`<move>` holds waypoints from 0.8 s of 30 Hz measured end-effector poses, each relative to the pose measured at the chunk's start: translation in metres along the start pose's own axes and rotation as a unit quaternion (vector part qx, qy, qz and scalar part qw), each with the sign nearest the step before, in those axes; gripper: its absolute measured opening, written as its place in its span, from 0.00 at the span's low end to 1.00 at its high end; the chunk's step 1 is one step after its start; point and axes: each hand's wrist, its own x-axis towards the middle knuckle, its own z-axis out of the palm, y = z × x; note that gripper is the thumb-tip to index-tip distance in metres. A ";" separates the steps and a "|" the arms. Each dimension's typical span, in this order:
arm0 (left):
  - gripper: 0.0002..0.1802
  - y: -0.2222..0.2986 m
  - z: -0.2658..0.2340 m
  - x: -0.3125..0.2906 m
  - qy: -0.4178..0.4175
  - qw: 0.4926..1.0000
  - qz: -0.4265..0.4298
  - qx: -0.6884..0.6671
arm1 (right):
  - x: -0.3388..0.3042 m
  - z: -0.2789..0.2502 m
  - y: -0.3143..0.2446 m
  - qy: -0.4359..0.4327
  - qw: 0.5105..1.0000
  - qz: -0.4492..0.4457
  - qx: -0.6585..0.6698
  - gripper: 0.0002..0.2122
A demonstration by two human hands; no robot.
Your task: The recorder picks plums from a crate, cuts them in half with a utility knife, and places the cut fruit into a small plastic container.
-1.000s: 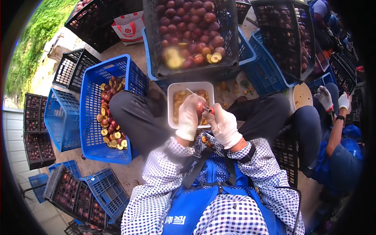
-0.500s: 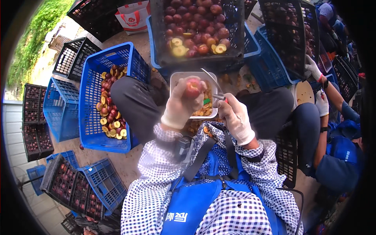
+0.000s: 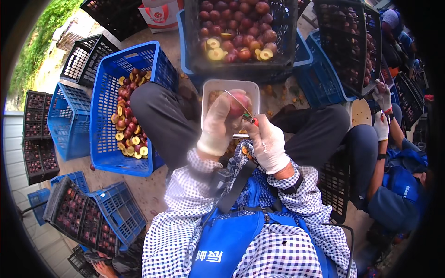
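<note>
In a white glove, my left hand (image 3: 217,126) grips a red plum (image 3: 238,103) above a white plastic tub (image 3: 208,86). My right hand (image 3: 270,143), gloved too, is closed round the red handle of a knife (image 3: 242,100). The thin curved blade lies across the plum, slanting up to the left. Both hands are close together between my knees. Ahead of them stands a black crate (image 3: 241,69) of whole plums, with a few cut yellow halves at its near edge. The tub's contents are mostly hidden behind my hands.
On the left, a blue crate (image 3: 104,153) holds many halved plums. More blue crates (image 3: 74,134) and plum-filled black crates (image 3: 83,211) stand farther out. A co-worker's gloved hands (image 3: 382,126) are at the right, beside another crate (image 3: 340,41). A white bag (image 3: 160,16) stands at the back.
My right hand has brought the knife leftward, from beside the plum onto it. The plum in my left hand has shifted slightly right. The view has shifted a little.
</note>
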 end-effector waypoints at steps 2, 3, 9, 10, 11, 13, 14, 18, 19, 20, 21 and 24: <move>0.38 0.003 0.000 -0.001 0.008 0.998 0.010 0.064 | 0.005 0.001 0.009 -0.026 0.999 -0.034 0.007 0.09; 0.39 0.006 -0.004 0.003 0.002 0.994 0.011 0.109 | 0.010 0.000 0.012 -0.050 0.996 -0.073 0.017 0.10; 0.35 -0.012 0.013 -0.001 0.019 0.997 0.059 0.042 | 0.009 0.008 0.007 -0.064 0.955 0.074 0.279 0.12; 0.32 -0.016 0.013 0.001 0.054 0.993 0.085 0.063 | 0.006 0.008 0.007 -0.082 0.941 0.108 0.310 0.12; 0.29 -0.020 0.012 0.002 0.089 0.986 0.111 0.083 | 0.005 0.007 0.007 -0.101 0.924 0.141 0.340 0.12; 0.24 0.002 0.015 -0.005 0.050 0.974 0.111 0.189 | 0.009 -0.007 0.022 -0.154 0.922 0.113 0.336 0.12; 0.24 0.018 0.021 -0.007 0.058 0.893 0.158 0.418 | 0.013 -0.016 0.031 -0.208 0.917 0.085 0.331 0.12; 0.25 0.026 0.029 0.001 -0.004 0.975 0.051 0.215 | 0.031 -0.041 0.021 -0.243 0.947 0.020 0.210 0.13; 0.25 0.013 0.029 -0.001 -0.012 0.997 0.061 0.045 | 0.026 -0.035 0.010 -0.225 0.930 0.085 0.277 0.14; 0.24 0.005 0.028 0.002 -0.029 0.997 0.070 0.023 | 0.017 -0.019 0.009 -0.182 0.929 0.075 0.313 0.16; 0.25 0.004 0.041 0.002 0.011 0.997 0.070 0.021 | 0.002 0.011 0.029 -0.103 0.908 0.042 0.403 0.17; 0.24 0.033 0.050 -0.001 0.007 0.900 0.098 0.425 | 0.007 -0.006 0.019 -0.157 0.887 0.074 0.427 0.18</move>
